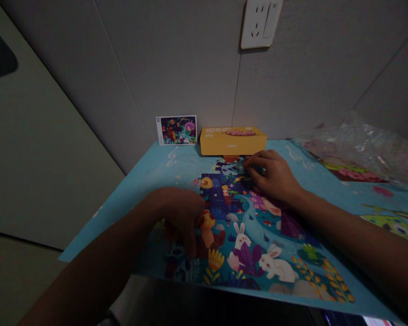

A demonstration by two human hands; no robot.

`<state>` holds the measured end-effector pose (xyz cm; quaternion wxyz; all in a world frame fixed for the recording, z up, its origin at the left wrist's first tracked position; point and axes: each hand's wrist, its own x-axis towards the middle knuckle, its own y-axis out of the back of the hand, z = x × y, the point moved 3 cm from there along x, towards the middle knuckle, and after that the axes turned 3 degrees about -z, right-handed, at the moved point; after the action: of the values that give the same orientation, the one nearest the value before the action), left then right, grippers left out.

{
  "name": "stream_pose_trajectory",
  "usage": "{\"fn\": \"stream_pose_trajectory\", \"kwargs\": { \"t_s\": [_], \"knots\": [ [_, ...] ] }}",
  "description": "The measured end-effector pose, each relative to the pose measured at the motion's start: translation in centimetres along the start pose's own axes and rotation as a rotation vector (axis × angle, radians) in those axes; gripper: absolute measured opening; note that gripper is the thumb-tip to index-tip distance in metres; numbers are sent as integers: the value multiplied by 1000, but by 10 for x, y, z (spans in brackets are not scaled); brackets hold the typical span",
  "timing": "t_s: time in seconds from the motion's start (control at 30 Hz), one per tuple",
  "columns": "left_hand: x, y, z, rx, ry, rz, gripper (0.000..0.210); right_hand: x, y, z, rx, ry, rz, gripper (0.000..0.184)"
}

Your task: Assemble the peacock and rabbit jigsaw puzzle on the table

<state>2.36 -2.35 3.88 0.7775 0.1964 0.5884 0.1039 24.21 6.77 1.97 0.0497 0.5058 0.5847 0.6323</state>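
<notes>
A jigsaw puzzle (pixel 255 231) with rabbits, flowers and a winding blue path lies largely joined on the table. My left hand (pixel 182 210) rests over its left part, one finger stretched down onto the pieces; the other fingers are partly hidden in shadow. At the far side, several loose puzzle pieces (pixel 224 167) lie before the yellow box. My right hand (pixel 274 174) reaches to them, thumb and forefinger pinched at a puzzle piece that the fingertips mostly cover. My right forearm passes over the puzzle's right side.
A yellow box (pixel 233 142) stands against the wall, beside a picture card (pixel 177 130) of the same colourful scene. On the right are a clear plastic bag (pixel 367 145), scissors (pixel 394 212) and a yellow cartoon picture (pixel 391 226). The light-blue table (pixel 132 199) has its near edge below the puzzle.
</notes>
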Motion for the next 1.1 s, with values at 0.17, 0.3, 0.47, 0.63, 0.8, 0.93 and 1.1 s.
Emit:
{"fn": "stream_pose_trajectory", "kwargs": {
  "t_s": [0.17, 0.3, 0.47, 0.63, 0.8, 0.93, 1.1],
  "knots": [
    [0, 1, -1, 34, 20, 52, 35, 0, 0, 0, 0, -4, -2, 19],
    [0, 2, -1, 64, -7, 68, 35, -1, 0, 0, -2, -4, 2, 19],
    [4, -5, -1, 3, 10, -47, 34, 0, 0, 0, -3, 11, 5, 19],
    [3, 3, -6, -13, -46, -53, 37, 0, 1, 1, -12, 19, 15, 20],
    [-4, 25, -11, -238, -342, 42, 37, 1, 8, 11, -53, -25, 92, 21],
    [2, 2, 4, -207, -299, -309, 22, 2, 20, 28, -103, -136, 194, 20],
    [9, -12, 16, 12, -191, -139, 12, 1, 39, 47, -127, -293, 393, 20]
  ]
}}
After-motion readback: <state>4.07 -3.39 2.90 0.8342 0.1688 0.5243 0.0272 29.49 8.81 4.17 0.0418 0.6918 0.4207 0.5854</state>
